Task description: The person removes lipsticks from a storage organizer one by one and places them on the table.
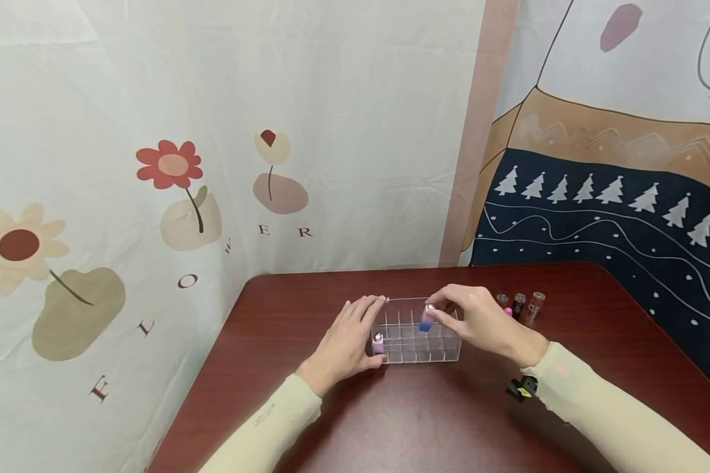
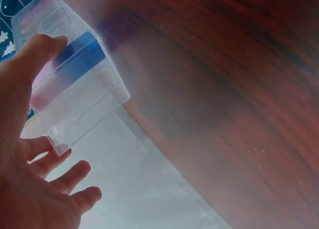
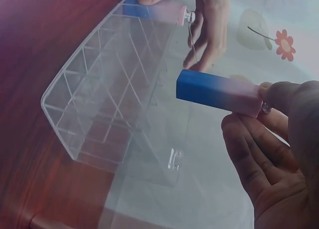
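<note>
A clear organizer point(image 1: 423, 345) with rows of small compartments stands on the table. My left hand point(image 1: 346, 335) grips its left end, the thumb on the front wall and the other fingers spread around the far side. A square lipstick tube point(image 3: 154, 12), blue fading to pink with a shiny tip, stands in the left end compartment under that thumb. My right hand point(image 1: 476, 322) pinches a second lipstick tube point(image 3: 219, 92) of the same colours by its pink end, thumb against fingers. Its blue end points down over the middle compartments in the head view.
Right of the organizer, beyond my right hand, several small cosmetic tubes point(image 1: 519, 305) stand on the dark red table point(image 1: 307, 302). One has a bright pink part. A printed flower curtain point(image 1: 355, 131) hangs behind the table, and a dark tree-patterned one point(image 1: 615, 217) on the right.
</note>
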### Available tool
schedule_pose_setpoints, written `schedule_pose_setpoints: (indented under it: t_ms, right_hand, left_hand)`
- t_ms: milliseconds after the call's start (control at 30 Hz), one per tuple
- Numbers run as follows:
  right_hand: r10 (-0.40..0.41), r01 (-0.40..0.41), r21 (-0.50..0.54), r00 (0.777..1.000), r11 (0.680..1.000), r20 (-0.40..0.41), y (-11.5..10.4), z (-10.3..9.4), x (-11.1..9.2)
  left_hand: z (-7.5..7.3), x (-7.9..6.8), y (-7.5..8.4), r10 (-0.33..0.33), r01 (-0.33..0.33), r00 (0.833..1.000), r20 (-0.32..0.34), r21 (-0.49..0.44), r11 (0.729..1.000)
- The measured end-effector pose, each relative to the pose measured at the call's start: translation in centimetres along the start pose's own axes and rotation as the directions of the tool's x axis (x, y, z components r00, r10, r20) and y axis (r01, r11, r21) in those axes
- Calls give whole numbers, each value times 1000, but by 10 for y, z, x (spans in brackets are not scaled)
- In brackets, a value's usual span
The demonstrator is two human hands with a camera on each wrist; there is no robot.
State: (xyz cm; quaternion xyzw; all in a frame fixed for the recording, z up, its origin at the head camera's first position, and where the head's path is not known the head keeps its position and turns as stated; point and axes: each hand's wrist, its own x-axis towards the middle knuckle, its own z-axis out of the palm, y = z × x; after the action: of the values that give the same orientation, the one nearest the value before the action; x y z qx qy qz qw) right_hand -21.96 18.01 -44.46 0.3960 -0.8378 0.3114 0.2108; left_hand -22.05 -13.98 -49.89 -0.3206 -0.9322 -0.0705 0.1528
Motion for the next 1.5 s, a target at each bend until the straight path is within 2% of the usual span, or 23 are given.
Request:
schedule_pose_setpoints:
  t_ms: [333,567,733,933,1500]
  right_hand:
    - [53,-52,-35,999,998,7,4,-12,-7]
    - [43,-43,-41,999,998,-11,9,-22,-11]
    - [66,-67,-60,997,996,-26,12,-31,-14]
    - [93,-94,-46,995,994,-30,17,-42,-19]
    - [213,-219,-118,975,969,-56,28,-81,-34]
  left_hand:
    - [1,-2,1,-6,5,1000,23,35,999]
    - [2,-2,1,-16,14,999,35,77,997]
    - [1,-2,1,-12,9,999,30,96,995]
    - [1,-2,2,-10,7,1000,26,102,995]
    - [-1,-2,4,-7,5,1000,13,87,996]
